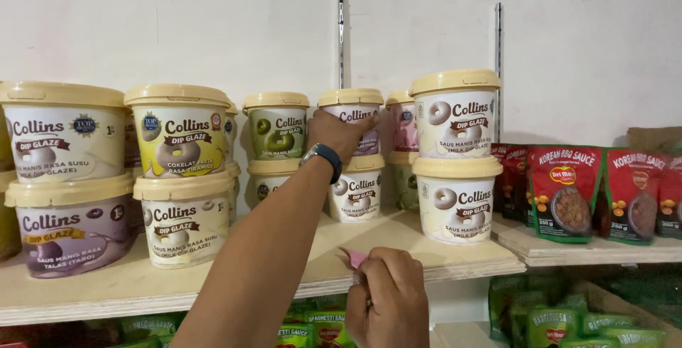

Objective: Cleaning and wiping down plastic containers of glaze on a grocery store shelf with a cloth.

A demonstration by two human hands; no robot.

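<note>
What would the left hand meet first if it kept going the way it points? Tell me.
The left hand already rests on the upper tub of a stack, the cream-lidded one. Pushing straight on, it would press that tub back toward the white wall; the depth behind the tub is unclear.

Round plastic tubs with cream lids are stacked two high along the wooden shelf. At the far left a white-labelled tub is set on a purple-labelled tub. Beside them a yellow-labelled tub is stacked on a white tub. Further back a green-labelled tub and a pale purple tub are seen, the latter touched by the left hand. At the right two white tubs are stacked. Red sauce pouches with green tops are stood on the lower board to the right. Green packets are lined up on the shelf below. A small pink slip is pinched by the right hand.
</note>
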